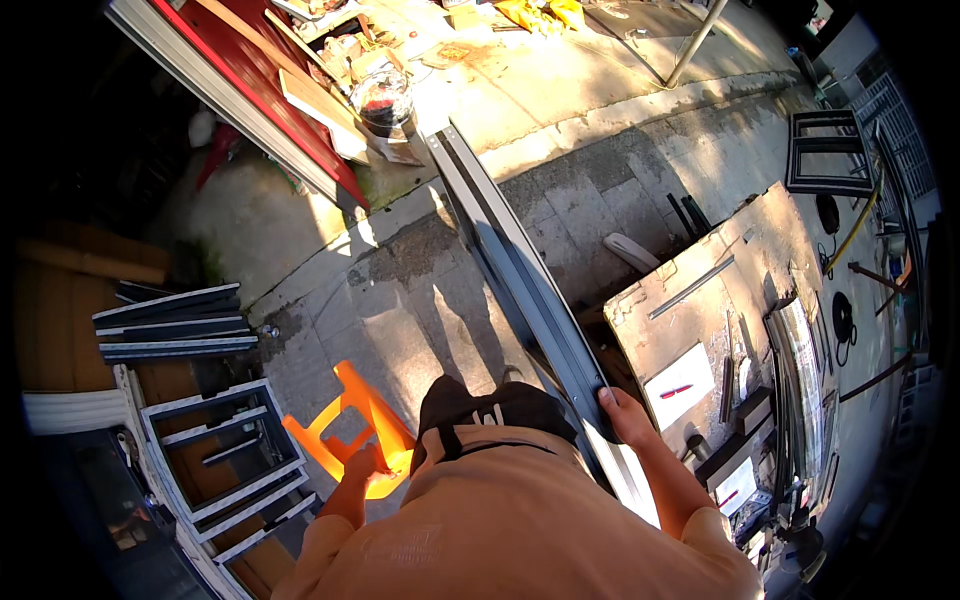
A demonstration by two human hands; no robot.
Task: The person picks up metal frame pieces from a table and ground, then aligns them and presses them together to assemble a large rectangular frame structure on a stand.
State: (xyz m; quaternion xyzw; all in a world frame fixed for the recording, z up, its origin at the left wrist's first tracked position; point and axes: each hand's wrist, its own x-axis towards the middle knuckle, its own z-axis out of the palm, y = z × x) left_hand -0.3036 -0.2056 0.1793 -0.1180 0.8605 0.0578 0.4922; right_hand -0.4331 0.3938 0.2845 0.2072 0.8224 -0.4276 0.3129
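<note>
My right hand (624,414) is closed round a long grey metal profile (520,270), thumb on its upper face. The profile runs along my right side and stretches far ahead over the paving. Its near end passes beside my body. To my left is an orange plastic stool (372,420), tilted with its legs pointing away from me. My left hand (366,462) is closed at the stool's near part, its fingertips partly hidden.
On the right, a worktable (640,312) holds paper (680,385), a red pen and metal strips. Dark window frames (220,450) and stacked profiles (175,325) lie at left. Further frames (828,150) stand far right. A bucket (382,100) and boards are ahead.
</note>
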